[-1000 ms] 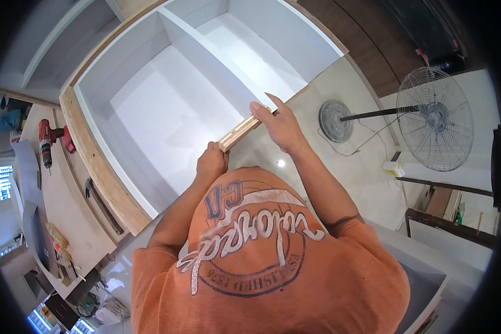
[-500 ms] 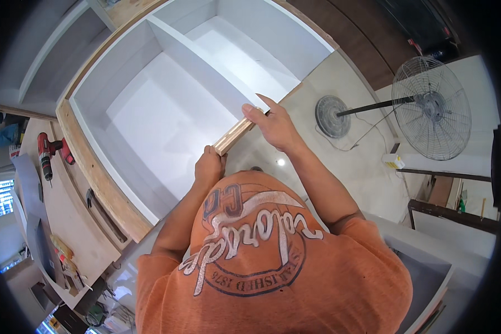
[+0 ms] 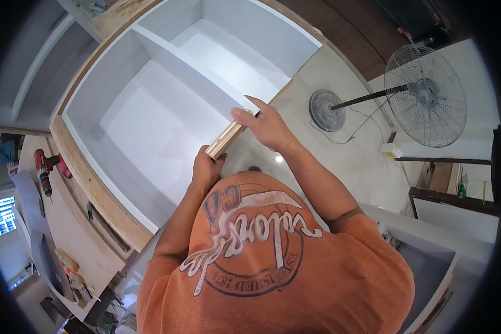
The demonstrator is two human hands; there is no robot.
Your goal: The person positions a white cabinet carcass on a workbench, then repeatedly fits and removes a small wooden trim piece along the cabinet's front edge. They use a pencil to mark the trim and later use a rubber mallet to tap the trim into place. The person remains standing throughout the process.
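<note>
Between my two hands, in front of my chest, is a short wooden strip [image 3: 226, 136] with a pale, layered-looking edge. My left hand [image 3: 206, 170] grips its lower left end, fingers closed around it. At the upper right end my right hand [image 3: 266, 129] is closed on the strip, thumb along the top and one finger sticking out past it. The strip is held tilted beside the near edge of a white-lined cabinet box [image 3: 186, 68], whose divider splits it into two compartments. I cannot tell whether the strip touches the box.
Left of the cabinet, a plywood sheet [image 3: 75, 214] carries a red and black cordless drill [image 3: 45, 166] and a hammer [image 3: 106, 225]. To the right a pedestal fan [image 3: 426, 96] stands, its cable trailing over the tile floor [image 3: 367, 161]. Another white cabinet [image 3: 414, 256] lies behind me at right.
The view has shifted slightly, so the cabinet and fan sit a little further left and up or down. Both hands still hold the wooden strip, in nearly the same pose.
</note>
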